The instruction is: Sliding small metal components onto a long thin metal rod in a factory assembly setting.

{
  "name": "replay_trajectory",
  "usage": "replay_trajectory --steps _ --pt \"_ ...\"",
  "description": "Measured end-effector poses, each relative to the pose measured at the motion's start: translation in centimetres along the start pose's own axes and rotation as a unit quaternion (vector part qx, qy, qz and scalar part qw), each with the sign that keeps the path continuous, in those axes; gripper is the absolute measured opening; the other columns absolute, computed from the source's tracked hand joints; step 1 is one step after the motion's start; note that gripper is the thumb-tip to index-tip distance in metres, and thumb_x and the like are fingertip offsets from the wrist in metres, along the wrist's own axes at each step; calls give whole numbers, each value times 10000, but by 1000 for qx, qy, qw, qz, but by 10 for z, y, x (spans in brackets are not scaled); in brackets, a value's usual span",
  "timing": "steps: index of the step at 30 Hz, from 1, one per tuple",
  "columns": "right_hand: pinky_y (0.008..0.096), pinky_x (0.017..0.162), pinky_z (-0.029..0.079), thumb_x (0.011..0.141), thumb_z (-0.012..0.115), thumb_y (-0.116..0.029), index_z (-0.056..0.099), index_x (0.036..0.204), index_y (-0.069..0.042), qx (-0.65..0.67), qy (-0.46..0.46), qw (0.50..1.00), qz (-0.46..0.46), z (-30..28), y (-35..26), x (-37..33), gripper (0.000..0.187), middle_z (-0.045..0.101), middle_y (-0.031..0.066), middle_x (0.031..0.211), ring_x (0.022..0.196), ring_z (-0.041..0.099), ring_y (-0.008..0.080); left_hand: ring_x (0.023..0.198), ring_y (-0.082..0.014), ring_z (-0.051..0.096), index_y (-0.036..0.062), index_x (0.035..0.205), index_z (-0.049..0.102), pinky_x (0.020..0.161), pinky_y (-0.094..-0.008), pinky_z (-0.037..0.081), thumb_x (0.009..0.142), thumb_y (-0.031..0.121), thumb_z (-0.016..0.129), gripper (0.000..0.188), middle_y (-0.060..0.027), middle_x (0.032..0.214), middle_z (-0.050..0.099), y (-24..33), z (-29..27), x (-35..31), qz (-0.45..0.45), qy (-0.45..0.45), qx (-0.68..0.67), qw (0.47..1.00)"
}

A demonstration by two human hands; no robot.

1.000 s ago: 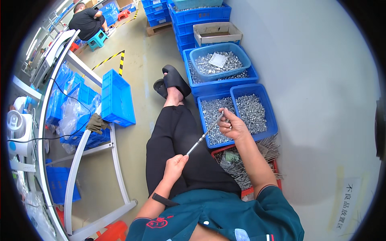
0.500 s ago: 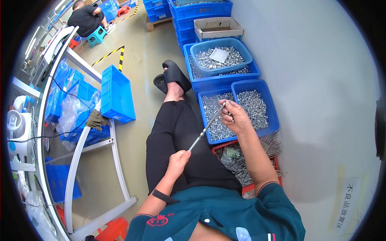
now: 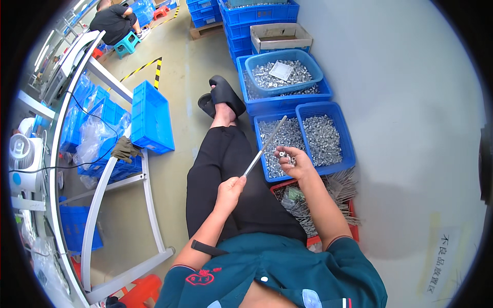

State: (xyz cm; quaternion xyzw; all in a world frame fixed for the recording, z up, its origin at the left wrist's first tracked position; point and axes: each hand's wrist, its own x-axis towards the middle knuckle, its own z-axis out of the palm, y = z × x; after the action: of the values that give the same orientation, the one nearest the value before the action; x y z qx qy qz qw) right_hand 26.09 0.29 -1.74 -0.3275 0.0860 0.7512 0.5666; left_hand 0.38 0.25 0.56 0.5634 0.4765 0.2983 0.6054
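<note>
My left hand (image 3: 230, 195) is closed around the near end of a thin metal rod (image 3: 268, 143), which slants up and away to the right. Its far end sticks out bare over the blue bin. Just right of the rod, my right hand (image 3: 299, 163) is curled, palm turned up, around several small metal nuts (image 3: 287, 158); it does not touch the rod. Below both hands stands a blue divided bin (image 3: 354, 156) full of small metal parts. A red bin (image 3: 354, 208) with many loose metal rods (image 3: 303, 208) lies under my right forearm.
Beyond the divided bin, a light-blue basket (image 3: 251, 64) of metal parts sits in a blue crate (image 3: 327, 97). A wall (image 3: 400, 102) rises on the right. On the left are a white-framed table (image 3: 97, 215), a blue crate (image 3: 159, 146) and a fan (image 3: 21, 154). A person (image 3: 113, 23) sits far left.
My right hand has left the rod's far tip and come down and nearer, fingers now showing the nuts. The left hand still grips the rod in nearly the same place.
</note>
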Motion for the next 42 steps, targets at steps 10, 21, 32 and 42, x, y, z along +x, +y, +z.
replay_trajectory --steps 10,21,32,42 --pt "158 344 257 905 527 -199 533 942 -37 0 -126 991 -44 -3 -20 -15 167 509 21 718 460 373 41 434 -20 301 101 602 472 405 -202 221 899 295 542 362 71 519 375 18 -4 -39 -18 -3 3 1000" --pt "158 349 227 908 528 -292 573 940 -49 30 -208 977 -36 50 -25 -56 249 435 -6 625 445 339 43 501 -38 339 49 591 477 451 -244 287 891 304 551 400 56 525 390 29 -4 -67 34 -2 102 994" --pt "169 354 258 907 511 -225 574 947 -40 -114 -193 974 -13 87 -46 -75 199 451 -6 613 445 354 45 491 -80 365 25 585 469 456 -299 313 885 329 544 433 3 496 394 33 -12 -65 96 39 133 986" --pt "170 378 239 879 572 -185 570 1058 -4 -467 -107 865 -147 144 -16 -130 255 434 -24 645 463 335 26 496 -71 373 40 573 478 466 -270 317 898 348 522 450 25 522 421 78 -15 -36 146 -36 14 989"
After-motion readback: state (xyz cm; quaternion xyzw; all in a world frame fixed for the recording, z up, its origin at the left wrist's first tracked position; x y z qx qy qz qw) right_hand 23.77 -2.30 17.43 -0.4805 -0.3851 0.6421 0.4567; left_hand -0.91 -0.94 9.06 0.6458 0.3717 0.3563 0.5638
